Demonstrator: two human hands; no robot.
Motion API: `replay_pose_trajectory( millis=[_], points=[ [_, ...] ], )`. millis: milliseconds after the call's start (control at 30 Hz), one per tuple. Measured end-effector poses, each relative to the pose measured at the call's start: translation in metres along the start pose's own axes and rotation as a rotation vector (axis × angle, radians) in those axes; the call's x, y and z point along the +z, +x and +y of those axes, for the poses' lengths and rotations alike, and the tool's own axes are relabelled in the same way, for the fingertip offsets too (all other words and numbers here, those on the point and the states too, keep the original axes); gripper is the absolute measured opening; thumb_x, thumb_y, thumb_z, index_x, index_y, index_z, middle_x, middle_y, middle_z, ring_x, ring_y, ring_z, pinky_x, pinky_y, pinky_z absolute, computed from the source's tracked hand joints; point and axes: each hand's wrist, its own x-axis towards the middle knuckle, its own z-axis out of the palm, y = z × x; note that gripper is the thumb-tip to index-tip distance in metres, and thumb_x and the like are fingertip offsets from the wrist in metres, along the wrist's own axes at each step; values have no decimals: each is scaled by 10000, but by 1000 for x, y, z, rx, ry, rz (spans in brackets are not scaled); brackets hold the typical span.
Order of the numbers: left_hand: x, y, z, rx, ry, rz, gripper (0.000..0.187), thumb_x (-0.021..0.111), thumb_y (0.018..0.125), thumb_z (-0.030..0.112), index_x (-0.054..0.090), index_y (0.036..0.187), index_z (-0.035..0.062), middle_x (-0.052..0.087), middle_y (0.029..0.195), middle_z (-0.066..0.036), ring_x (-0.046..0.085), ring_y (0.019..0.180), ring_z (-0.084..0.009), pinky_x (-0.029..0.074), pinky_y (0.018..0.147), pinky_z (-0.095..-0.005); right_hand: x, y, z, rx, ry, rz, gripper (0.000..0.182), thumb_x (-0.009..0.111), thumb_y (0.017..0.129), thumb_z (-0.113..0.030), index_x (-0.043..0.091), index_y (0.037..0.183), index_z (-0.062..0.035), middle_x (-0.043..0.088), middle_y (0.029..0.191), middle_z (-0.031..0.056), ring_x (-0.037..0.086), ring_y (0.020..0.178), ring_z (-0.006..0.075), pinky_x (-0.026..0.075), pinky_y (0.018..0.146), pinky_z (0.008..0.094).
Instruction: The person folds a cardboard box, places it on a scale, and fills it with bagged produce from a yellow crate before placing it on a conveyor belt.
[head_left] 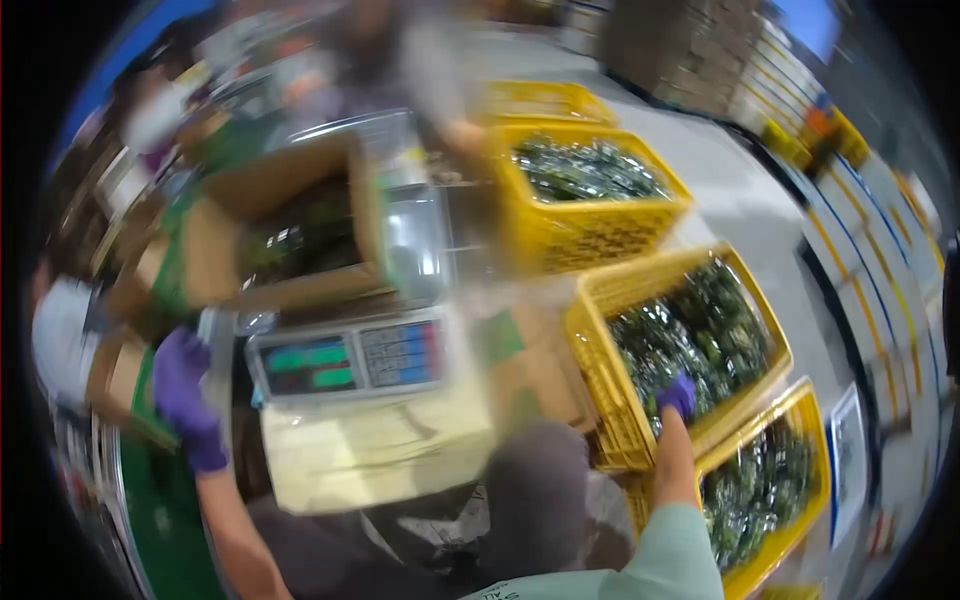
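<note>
My left hand, in a purple glove, is raised beside the left edge of the scale and below the cardboard box; its fingers are smeared by motion. My right hand, in a purple glove too, reaches into a yellow crate and touches the plastic-wrapped green vegetables there. Its fingertips are too blurred to tell whether they grip a pack. The open box, with wrapped green packs inside, stands on the weighing scale, whose display glows green.
Another yellow crate of wrapped greens stands farther back, and one more at the lower right. A pale yellow sheet or pad lies before the scale. A blurred person is across from me. Stacked white boxes line the right.
</note>
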Motion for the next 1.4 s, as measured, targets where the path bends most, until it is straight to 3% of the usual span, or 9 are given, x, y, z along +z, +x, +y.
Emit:
replay_pose_trajectory(
  millis=[400,667,800,933,1000,1067,1100,1267,1400],
  points=[
    [-8,37,-37,-202,-39,74,426,467,978,262,504,1285,-31,602,1090,-130,602,892,-169,478,798,-283,24,28,13,506,368,-164,885,906,575,-319,439,1296,-102,527,1281,206,569,1149,361,498,941,470],
    [-22,41,-40,-204,-87,-47,405,469,988,262,511,1266,-29,605,1089,-113,606,888,-155,489,788,-272,18,26,20,183,33,-46,792,867,592,-479,519,1227,-161,571,1270,152,589,1123,326,480,917,453],
    [-46,51,-52,-182,-240,-348,402,475,992,283,514,1248,-25,604,1094,-117,612,916,-155,494,792,-270,31,30,8,95,528,-143,781,880,620,-296,450,1242,-98,625,1136,218,600,1063,379,480,893,440],
    [-12,35,-25,-275,-95,74,411,449,996,310,527,1264,9,632,1059,-132,618,943,-213,493,824,-324,18,36,-33,57,1510,-293,383,632,890,-197,509,1246,-122,636,1062,82,622,933,200,526,776,387],
    [13,25,3,-136,-317,-58,396,474,973,281,545,1252,10,573,1233,-161,569,1104,-252,471,926,-361,-35,20,-70,-249,1802,-288,292,542,951,-290,549,1207,-149,623,1059,24,603,925,168,526,740,339],
    [63,-10,90,958,788,-188,501,511,930,298,480,1319,-15,504,1325,-219,499,1222,-321,390,1044,-389,-117,-12,-118,-387,1841,-425,316,483,985,-324,537,1239,-144,617,1074,16,602,928,150,524,752,322],
    [68,-11,92,793,586,-211,512,525,913,284,485,1324,-18,466,1360,-228,441,1273,-342,337,1073,-411,-157,-29,-140,-862,1852,-514,356,460,996,-309,493,1294,-116,616,1084,45,604,933,169,529,760,325],
    [70,9,81,745,698,-314,531,555,894,330,512,1295,-15,437,1383,-256,419,1271,-419,304,1084,-459,-362,-217,-259,-1495,1507,147,550,521,957,-234,322,1443,-71,511,1310,172,571,1138,256,519,909,372],
    [69,0,80,691,604,-285,458,561,897,257,537,1284,13,460,1369,-225,397,1283,-412,291,1091,-466,-375,-317,-359,-1721,1176,671,608,719,779,-44,492,1340,-107,589,1185,141,574,1092,260,471,913,367]
  ],
)
